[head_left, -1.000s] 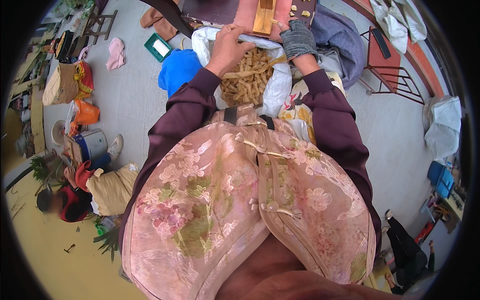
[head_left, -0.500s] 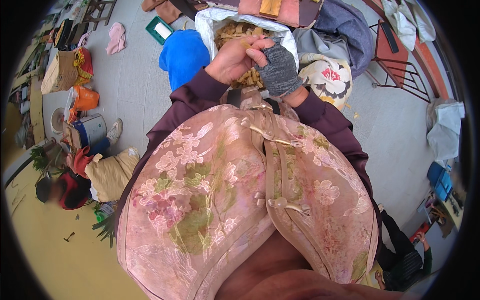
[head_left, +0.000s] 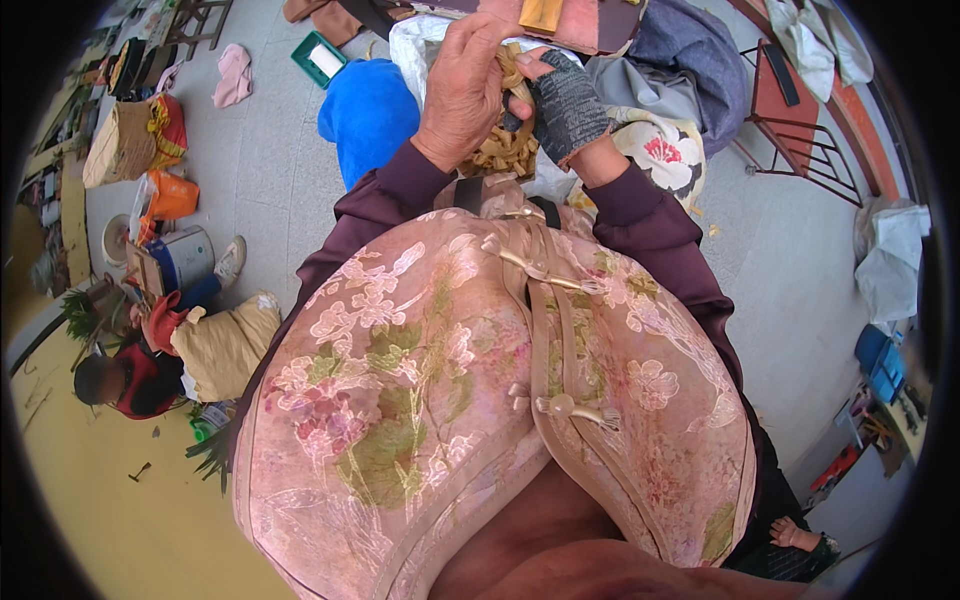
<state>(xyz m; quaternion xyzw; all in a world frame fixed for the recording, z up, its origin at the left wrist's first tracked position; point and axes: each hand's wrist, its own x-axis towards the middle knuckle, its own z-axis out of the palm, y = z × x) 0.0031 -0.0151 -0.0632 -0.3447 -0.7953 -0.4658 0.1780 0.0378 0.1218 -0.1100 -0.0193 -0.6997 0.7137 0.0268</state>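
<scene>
My left hand (head_left: 460,95), bare, is raised over a white sack (head_left: 408,48), its fingers bent closed around a tan, pliable strip (head_left: 509,68). On the other end of that strip, my right hand (head_left: 570,108) is closed with thumb and fingers; it wears a dark grey fingerless knit glove. The strip looks folded or looped between the hands. Below them, more tan strips (head_left: 500,157) lie tangled in the sack's mouth. My left fingertips are partly hidden behind the hand, so their exact hold is unclear.
A blue bundle (head_left: 370,115) sits left of the sack, a flower-patterned cloth (head_left: 660,150) right of it. Beyond lies a wooden block (head_left: 540,14) on pink cloth. A green tray (head_left: 319,60) is on the floor. Other people (head_left: 128,382) sit at left and lower right.
My left hand has risen and moved away from me; my right hand has tilted and shifted slightly right. More of the tan strip now shows between them.
</scene>
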